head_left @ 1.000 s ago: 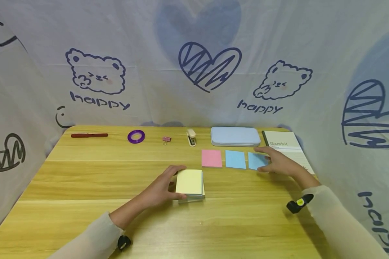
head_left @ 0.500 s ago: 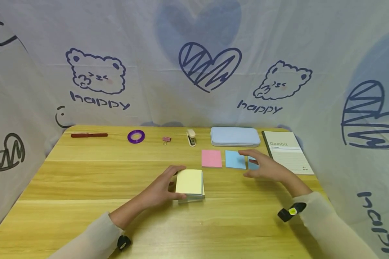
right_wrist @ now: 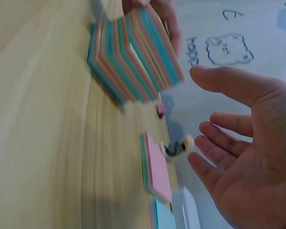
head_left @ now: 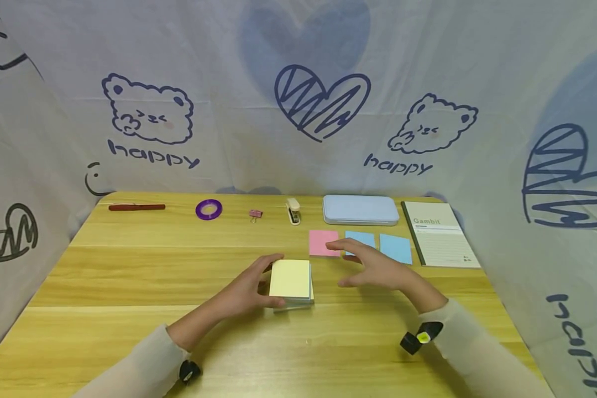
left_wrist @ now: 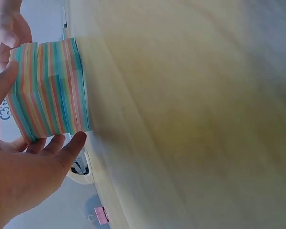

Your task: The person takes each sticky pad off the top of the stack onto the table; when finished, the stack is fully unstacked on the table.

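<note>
The left hand [head_left: 246, 291] grips the sticky-note stack [head_left: 289, 279], which lies leftward from the empty, spread right hand [head_left: 378, 269].

Table surface [head_left: 104, 287]: wood-grained, smooth sheen | note block [head_left: 290, 279], between near and far edges: matt paper, finely layered sides | pink pad [head_left: 320, 241], blue pads [head_left: 395, 249], towards far right corner: matt paper | notebook [head_left: 440, 237], same corner: matt cover | case [head_left: 361, 210], far edge: smooth, satin | tape roll [head_left: 199, 210], far edge: shiny, plastic-looking | backdrop [head_left: 224, 72], beyond far edge: wrinkled cloth

The head camera looks forward and down; close, sideways wrist views share the paper stack [left_wrist: 47, 90], high in frame.
</note>
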Tool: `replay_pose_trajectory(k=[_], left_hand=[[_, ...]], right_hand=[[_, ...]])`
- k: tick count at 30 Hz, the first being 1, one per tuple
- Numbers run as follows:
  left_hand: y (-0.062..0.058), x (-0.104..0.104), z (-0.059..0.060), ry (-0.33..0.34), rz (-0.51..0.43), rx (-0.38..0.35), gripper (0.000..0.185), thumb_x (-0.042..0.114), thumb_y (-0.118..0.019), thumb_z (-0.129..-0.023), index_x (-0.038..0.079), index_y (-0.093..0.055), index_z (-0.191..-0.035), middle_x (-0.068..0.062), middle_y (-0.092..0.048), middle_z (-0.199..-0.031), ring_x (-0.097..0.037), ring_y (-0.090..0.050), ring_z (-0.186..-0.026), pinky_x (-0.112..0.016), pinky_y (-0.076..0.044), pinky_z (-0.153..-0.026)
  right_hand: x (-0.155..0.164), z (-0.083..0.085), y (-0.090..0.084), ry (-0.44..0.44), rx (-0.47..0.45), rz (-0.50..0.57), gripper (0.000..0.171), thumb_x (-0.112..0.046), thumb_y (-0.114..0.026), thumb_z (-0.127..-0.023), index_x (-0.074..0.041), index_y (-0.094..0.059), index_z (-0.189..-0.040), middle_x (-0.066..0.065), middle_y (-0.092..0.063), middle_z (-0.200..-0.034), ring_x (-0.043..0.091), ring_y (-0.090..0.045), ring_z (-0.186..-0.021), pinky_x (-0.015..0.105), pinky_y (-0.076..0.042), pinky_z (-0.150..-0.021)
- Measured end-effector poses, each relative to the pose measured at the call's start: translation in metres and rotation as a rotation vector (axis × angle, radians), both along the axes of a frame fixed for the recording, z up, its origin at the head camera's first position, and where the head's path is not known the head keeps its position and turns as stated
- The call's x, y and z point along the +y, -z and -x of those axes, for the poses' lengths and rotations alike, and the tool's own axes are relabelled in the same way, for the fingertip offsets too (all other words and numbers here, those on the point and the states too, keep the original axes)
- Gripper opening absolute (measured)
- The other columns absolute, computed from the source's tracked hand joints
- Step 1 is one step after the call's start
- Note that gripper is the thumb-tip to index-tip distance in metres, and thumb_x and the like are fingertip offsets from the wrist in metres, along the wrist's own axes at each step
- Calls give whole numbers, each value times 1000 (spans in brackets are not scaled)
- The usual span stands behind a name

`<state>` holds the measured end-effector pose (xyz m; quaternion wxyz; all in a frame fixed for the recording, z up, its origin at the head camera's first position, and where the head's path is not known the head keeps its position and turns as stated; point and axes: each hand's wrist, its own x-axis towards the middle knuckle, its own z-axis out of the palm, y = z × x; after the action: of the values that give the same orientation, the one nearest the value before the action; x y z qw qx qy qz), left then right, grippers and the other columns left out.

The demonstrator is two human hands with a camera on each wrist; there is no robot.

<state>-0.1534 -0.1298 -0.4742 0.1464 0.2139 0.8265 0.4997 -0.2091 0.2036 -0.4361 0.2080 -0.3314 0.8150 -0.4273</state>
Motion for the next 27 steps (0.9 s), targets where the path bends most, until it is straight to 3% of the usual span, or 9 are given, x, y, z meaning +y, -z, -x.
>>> replay_pose_trajectory(k=[5,11,17,27], left_hand=[[1,-1,1,-8,-16,-45,103,20,-90,-82,7,-26,-161,-22,-33,-162,-48,-34,-148,-63,-36,-117],[2,-2,1,-11,-31,-68,101,17,-89,-82,7,-27,-160,-25,-36,-160,-50,-35,-146,-65,-36,-116],[1,-2,1,0,-27,-42,94,18,-88,-84,6,-31,-158,-22,-40,-158,-51,-38,-144,-65,-39,-114],[2,-3,1,10,-15,-10,91,17,-88,-84,6,-33,-157,-21,-40,-158,-50,-40,-143,-67,-38,-113]], right_hand=[[-20,-6,0,-40,17,20,81,-16,-84,-88,-5,-39,-156,14,-41,-159,31,-39,-148,51,-35,-122],[-43,-16,3,-25,47,-29,84,-24,-85,-87,-8,-41,-156,8,-43,-159,29,-41,-146,47,-40,-119],[-62,-23,9,18,84,-74,92,-41,-87,-83,-11,-41,-157,6,-43,-159,27,-43,-145,47,-40,-119],[-79,-33,13,48,167,-136,90,-38,-87,-84,-9,-42,-157,9,-46,-157,30,-42,-146,55,-39,-117]])
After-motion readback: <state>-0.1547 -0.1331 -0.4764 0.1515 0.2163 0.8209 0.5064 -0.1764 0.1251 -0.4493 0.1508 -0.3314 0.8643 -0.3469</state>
